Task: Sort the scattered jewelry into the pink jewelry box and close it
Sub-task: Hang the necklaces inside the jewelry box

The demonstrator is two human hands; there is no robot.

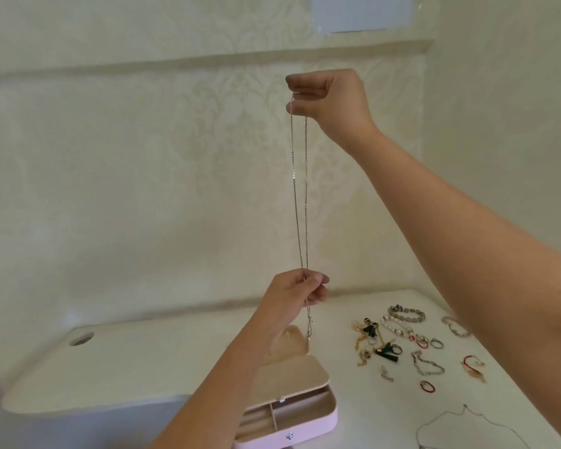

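A long thin silver chain necklace (300, 196) hangs doubled in front of the wall. My right hand (329, 98) pinches its top end high up. My left hand (293, 291) pinches it lower down, and the clasp end dangles below, just above the pink jewelry box (305, 429). The box stands open on the white table, its lid raised and its beige compartments showing. Scattered jewelry lies to the right: bead and pearl bracelets (402, 319), tassel earrings (382, 351), rings (436, 343), a chain bracelet (426, 366), red cord pieces (472, 364).
The white table (136, 364) has a round cable hole (81, 338) at the back left. Another thin chain (467, 419) lies at the front right. A patterned wall stands close behind, with a side wall at the right.
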